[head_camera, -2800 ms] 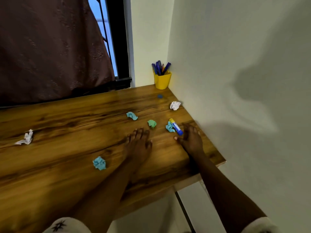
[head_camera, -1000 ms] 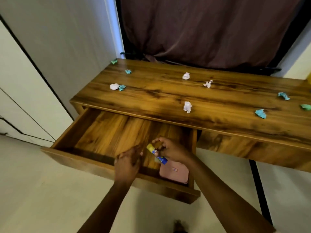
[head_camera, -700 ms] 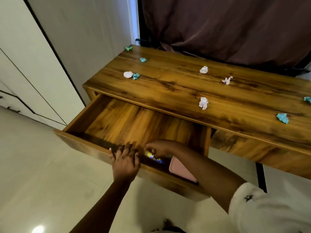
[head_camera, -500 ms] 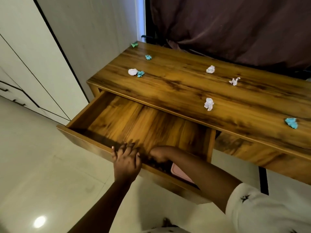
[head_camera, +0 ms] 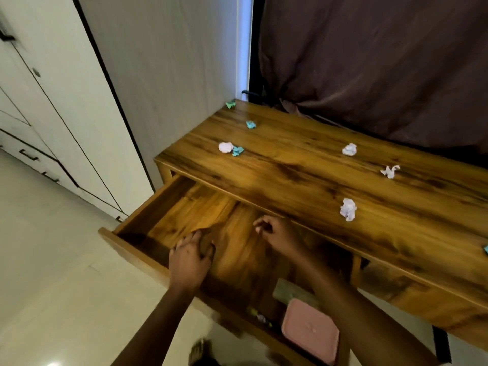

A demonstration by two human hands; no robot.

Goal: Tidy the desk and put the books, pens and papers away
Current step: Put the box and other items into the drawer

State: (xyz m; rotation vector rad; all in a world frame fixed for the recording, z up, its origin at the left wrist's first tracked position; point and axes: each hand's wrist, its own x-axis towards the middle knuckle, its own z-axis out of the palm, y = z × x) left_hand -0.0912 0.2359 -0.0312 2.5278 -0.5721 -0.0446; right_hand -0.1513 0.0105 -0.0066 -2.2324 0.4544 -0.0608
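Both hands hung empty with fingers loosely curled over the open drawer, the left hand near its front, the right hand nearer the desk, where crumpled papers lay scattered beyond them.

Drawer open; both hands, left and right, empty above it; crumpled papers on desk.

Wooden desk carries scattered crumpled paper balls, perhaps seven.
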